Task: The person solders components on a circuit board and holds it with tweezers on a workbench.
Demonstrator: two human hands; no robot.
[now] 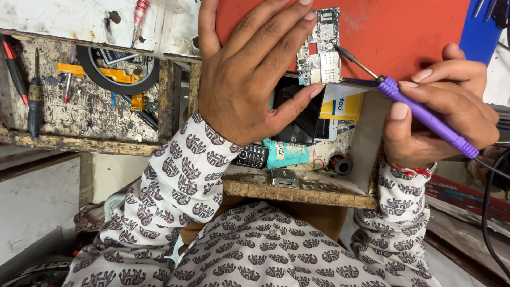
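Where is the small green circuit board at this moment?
In the head view, the circuit board lies top centre on the orange mat, pinned under the left hand fingertips, with the tip of the right hand's purple soldering iron at its right edge.

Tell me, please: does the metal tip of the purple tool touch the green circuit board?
Touching. In the head view, the tip of the purple tool, held in the right hand, meets the circuit board at its right edge, with no gap visible.

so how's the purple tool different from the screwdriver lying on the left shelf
The purple tool is held in the right hand, tip at the circuit board; the dark screwdriver lies untouched on the worn shelf. The purple tool trails a cord; the screwdriver shows none. Both are slim with a metal tip.
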